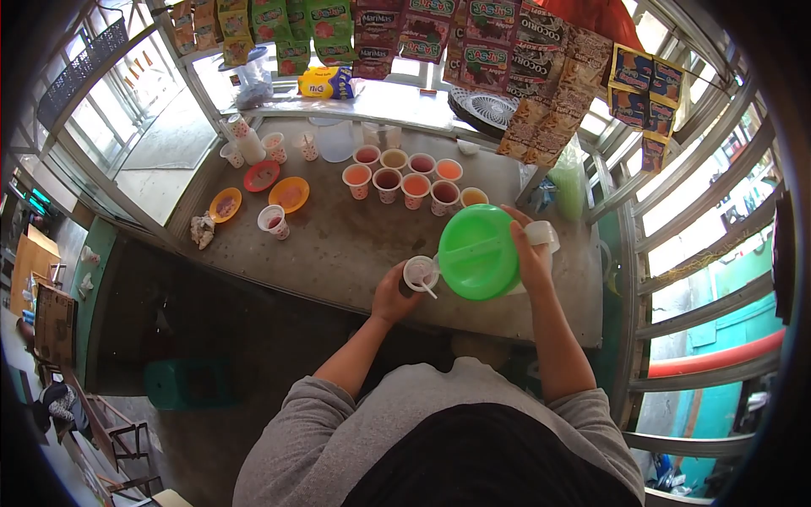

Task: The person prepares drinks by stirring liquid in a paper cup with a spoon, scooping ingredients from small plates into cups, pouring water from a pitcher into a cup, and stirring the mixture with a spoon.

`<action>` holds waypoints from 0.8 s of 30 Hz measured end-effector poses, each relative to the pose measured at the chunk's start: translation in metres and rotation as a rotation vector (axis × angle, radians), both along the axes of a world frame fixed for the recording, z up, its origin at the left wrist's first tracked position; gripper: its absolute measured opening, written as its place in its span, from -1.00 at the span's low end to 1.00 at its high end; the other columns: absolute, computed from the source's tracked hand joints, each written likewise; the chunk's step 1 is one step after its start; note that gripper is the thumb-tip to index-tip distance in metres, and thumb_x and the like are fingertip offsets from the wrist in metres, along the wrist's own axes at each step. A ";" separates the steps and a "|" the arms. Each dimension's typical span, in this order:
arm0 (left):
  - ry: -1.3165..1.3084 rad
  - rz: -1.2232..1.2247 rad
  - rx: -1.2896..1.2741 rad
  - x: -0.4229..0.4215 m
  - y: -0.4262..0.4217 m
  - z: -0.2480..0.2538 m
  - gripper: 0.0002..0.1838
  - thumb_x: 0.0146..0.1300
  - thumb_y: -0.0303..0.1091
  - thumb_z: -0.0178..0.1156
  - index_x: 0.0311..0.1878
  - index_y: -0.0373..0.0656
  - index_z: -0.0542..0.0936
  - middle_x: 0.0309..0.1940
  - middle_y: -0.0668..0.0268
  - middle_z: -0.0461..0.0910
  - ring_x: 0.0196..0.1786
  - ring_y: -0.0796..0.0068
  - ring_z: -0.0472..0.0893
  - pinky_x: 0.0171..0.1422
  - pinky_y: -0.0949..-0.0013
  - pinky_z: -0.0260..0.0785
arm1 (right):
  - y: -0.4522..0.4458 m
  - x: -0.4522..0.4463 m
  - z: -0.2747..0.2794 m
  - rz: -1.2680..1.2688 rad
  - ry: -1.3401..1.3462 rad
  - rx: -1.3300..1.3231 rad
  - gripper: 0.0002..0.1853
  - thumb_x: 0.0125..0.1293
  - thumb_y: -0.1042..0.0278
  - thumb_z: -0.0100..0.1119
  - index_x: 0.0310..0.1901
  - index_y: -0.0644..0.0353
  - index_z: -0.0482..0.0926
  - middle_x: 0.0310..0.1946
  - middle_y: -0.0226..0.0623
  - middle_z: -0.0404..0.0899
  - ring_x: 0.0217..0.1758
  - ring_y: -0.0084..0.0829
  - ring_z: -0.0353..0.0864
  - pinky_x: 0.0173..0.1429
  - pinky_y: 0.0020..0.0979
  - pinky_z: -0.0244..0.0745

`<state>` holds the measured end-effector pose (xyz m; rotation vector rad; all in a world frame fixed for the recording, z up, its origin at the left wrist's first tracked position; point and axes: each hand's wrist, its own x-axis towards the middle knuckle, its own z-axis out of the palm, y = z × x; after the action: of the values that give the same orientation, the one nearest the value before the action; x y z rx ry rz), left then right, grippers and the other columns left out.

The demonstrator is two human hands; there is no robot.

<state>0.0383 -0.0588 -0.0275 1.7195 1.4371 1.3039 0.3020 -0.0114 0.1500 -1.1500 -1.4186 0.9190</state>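
Note:
Near the counter's front edge, my left hand (394, 296) is wrapped round a white patterned cup (411, 269) with a white spoon or straw in it. My right hand (530, 253) grips a pitcher with a green lid (479, 253) by its side, close to its pale handle (542, 237). The pitcher's spout side is beside the cup's rim; whether liquid is flowing I cannot tell. Behind the pitcher stand several cups filled with red, orange and yellowish drinks, among them a dark red one (445, 194) and an orange one (415, 186).
On the left of the counter (338, 241) are a cup (273, 221), orange plates (289, 193), a red plate (262, 176) and stacked cups (247, 142). A clear container (334, 140) stands at the back. Sachet strips (486, 51) hang above. A green bag (571, 182) is at right.

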 end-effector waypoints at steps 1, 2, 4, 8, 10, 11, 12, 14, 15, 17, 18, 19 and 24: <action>0.017 0.011 -0.003 0.000 0.001 0.000 -0.30 0.05 -0.26 0.54 0.30 -0.09 0.53 0.15 0.09 0.65 0.23 0.07 0.64 0.29 0.12 0.51 | 0.001 0.007 0.001 0.001 -0.001 0.001 -0.58 0.56 0.11 0.12 0.22 0.24 0.63 0.08 -0.25 0.68 0.14 -0.45 0.59 0.26 -0.40 0.45; 0.017 0.011 -0.003 0.000 0.001 0.000 -0.30 0.05 -0.26 0.54 0.30 -0.09 0.53 0.15 0.09 0.65 0.23 0.07 0.64 0.29 0.12 0.51 | 0.003 0.015 0.002 -0.010 0.084 -0.021 -0.58 0.56 0.10 0.12 0.23 0.24 0.62 0.08 -0.27 0.67 0.13 -0.45 0.59 0.25 -0.41 0.44; -0.098 -0.043 -0.130 0.000 0.003 0.001 -0.30 0.07 -0.26 0.54 0.33 -0.09 0.55 0.16 0.08 0.66 0.25 0.06 0.64 0.30 0.13 0.50 | 0.006 0.032 0.003 -0.043 0.224 -0.081 -0.56 0.57 0.08 0.11 0.25 0.24 0.60 0.09 -0.32 0.67 0.14 -0.47 0.60 0.25 -0.44 0.44; -0.040 -0.045 -0.168 0.002 0.003 0.005 -0.31 0.08 -0.26 0.54 0.31 -0.09 0.56 0.15 0.10 0.66 0.23 0.06 0.64 0.29 0.13 0.50 | 0.012 0.077 0.000 -0.104 0.441 -0.014 -0.52 0.57 0.02 0.07 0.28 0.22 0.57 0.10 -0.32 0.68 0.10 -0.47 0.66 0.20 -0.42 0.52; 0.085 -0.029 -0.098 0.002 0.003 0.007 -0.33 0.09 -0.26 0.56 0.28 -0.17 0.57 0.11 0.08 0.67 0.18 0.11 0.68 0.25 0.18 0.52 | 0.009 0.112 -0.006 -0.143 0.560 -0.060 -0.53 0.59 0.03 0.01 0.26 0.23 0.57 0.08 -0.28 0.67 0.10 -0.43 0.67 0.20 -0.39 0.55; 0.084 -0.031 -0.097 0.003 0.003 0.007 -0.33 0.09 -0.26 0.56 0.28 -0.17 0.57 0.11 0.08 0.67 0.18 0.11 0.68 0.25 0.18 0.52 | 0.009 0.133 -0.013 -0.179 0.680 -0.109 -0.54 0.61 0.04 -0.05 0.23 0.24 0.56 0.07 -0.25 0.67 0.11 -0.39 0.68 0.20 -0.37 0.58; 0.065 -0.032 -0.066 0.004 0.003 0.007 -0.32 0.07 -0.27 0.56 0.29 -0.14 0.57 0.12 0.08 0.67 0.19 0.08 0.66 0.26 0.16 0.51 | 0.011 0.151 -0.028 -0.218 0.659 -0.054 -0.56 0.59 0.02 -0.04 0.17 0.23 0.58 0.04 -0.24 0.68 0.07 -0.35 0.71 0.15 -0.35 0.63; 0.048 -0.043 -0.037 0.005 0.003 0.004 -0.31 0.04 -0.29 0.57 0.29 -0.12 0.57 0.14 0.09 0.66 0.20 0.05 0.64 0.27 0.14 0.50 | 0.005 0.172 -0.035 -0.169 0.731 -0.071 -0.55 0.60 0.02 -0.04 0.18 0.23 0.58 0.04 -0.24 0.68 0.07 -0.36 0.71 0.17 -0.33 0.62; 0.032 -0.029 -0.020 0.005 0.003 0.001 -0.31 0.04 -0.30 0.57 0.28 -0.12 0.57 0.13 0.08 0.66 0.20 0.05 0.64 0.27 0.13 0.50 | 0.001 0.178 -0.039 -0.116 0.802 -0.089 -0.55 0.60 0.01 -0.05 0.18 0.23 0.58 0.05 -0.24 0.68 0.08 -0.36 0.70 0.19 -0.30 0.61; 0.021 -0.024 -0.004 0.005 0.004 -0.004 -0.31 0.03 -0.31 0.57 0.28 -0.12 0.57 0.13 0.08 0.66 0.20 0.04 0.64 0.26 0.13 0.50 | -0.006 0.186 -0.051 -0.158 0.806 -0.060 -0.54 0.61 0.01 -0.06 0.21 0.23 0.56 0.10 -0.24 0.65 0.16 -0.36 0.65 0.27 -0.28 0.55; 0.022 -0.013 -0.011 0.005 0.005 -0.005 -0.31 0.02 -0.31 0.57 0.27 -0.13 0.56 0.13 0.09 0.66 0.20 0.05 0.64 0.26 0.13 0.50 | -0.009 0.188 -0.057 -0.191 0.806 -0.033 -0.53 0.63 0.01 -0.08 0.23 0.23 0.55 0.15 -0.23 0.62 0.24 -0.35 0.61 0.34 -0.26 0.50; 0.023 0.000 -0.017 0.006 0.006 -0.004 -0.31 0.00 -0.31 0.57 0.26 -0.13 0.56 0.13 0.09 0.66 0.20 0.06 0.64 0.26 0.13 0.50 | -0.015 0.182 -0.061 -0.197 0.808 -0.030 -0.53 0.63 0.01 -0.08 0.23 0.23 0.55 0.15 -0.23 0.62 0.24 -0.35 0.61 0.34 -0.26 0.50; -0.106 0.008 -0.065 0.007 0.007 0.004 -0.30 0.00 -0.30 0.58 0.26 -0.15 0.54 0.10 0.13 0.66 0.19 0.12 0.66 0.25 0.17 0.51 | -0.063 0.117 -0.154 -0.819 0.149 0.242 -0.50 0.62 0.05 -0.02 0.38 0.24 0.37 0.28 -0.19 0.41 0.38 -0.29 0.37 0.50 -0.21 0.19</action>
<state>0.0456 -0.0515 -0.0237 1.5802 1.4116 1.3175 0.4195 -0.0742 -0.0035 -1.2832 -0.7812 0.2348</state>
